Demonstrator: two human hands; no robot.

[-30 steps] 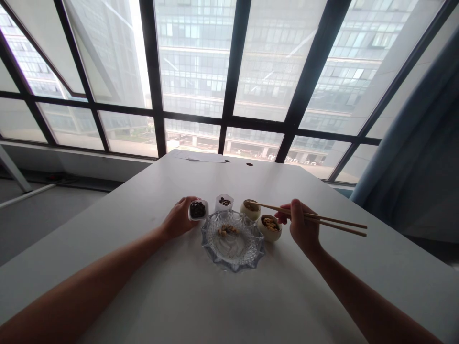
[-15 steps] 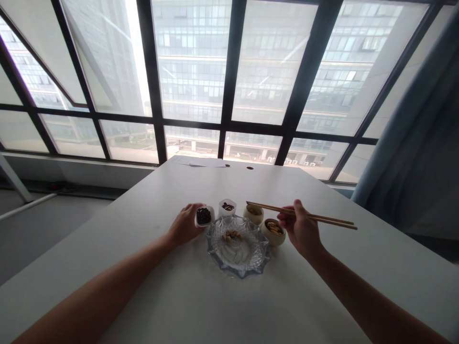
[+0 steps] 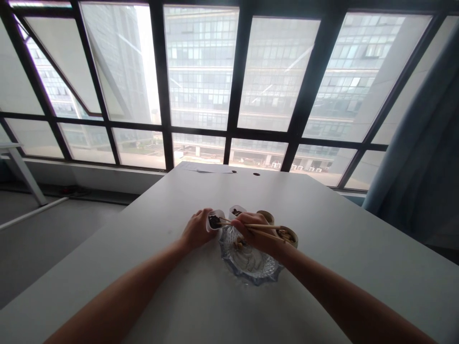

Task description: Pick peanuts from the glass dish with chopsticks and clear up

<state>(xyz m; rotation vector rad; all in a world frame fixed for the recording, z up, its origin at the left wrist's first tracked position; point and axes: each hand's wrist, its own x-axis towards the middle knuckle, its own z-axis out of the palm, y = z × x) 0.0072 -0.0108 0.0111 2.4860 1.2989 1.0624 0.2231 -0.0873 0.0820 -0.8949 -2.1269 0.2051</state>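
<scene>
My left hand (image 3: 198, 229) grips a small clear plastic cup (image 3: 216, 213) that holds dark pieces (image 3: 214, 221). The cup is tilted a little toward me. My right hand (image 3: 255, 232) is closed around a pair of wooden chopsticks (image 3: 263, 226), whose tips reach into that cup. Whether the tips pinch a piece is too small to tell. Beneath my right hand is a scalloped glass plate (image 3: 251, 277), partly hidden, with some yellowish-brown pieces (image 3: 240, 242) on it. A second plastic cup (image 3: 237, 210) with dark reddish pieces stands just behind my right hand.
Two pale round bowls stand right of the plate: a farther bowl (image 3: 266, 216), partly covered by my hand, and a nearer bowl (image 3: 288, 236) holding yellowish-brown pieces. Papers (image 3: 206, 167) lie at the white table's (image 3: 172, 286) far end, by the windows. A blue curtain (image 3: 405, 157) hangs at right.
My right hand has swung left across the plate, bringing the chopstick tips from above the farther bowl into the left cup. My left hand keeps its hold, and the cup tips slightly more.
</scene>
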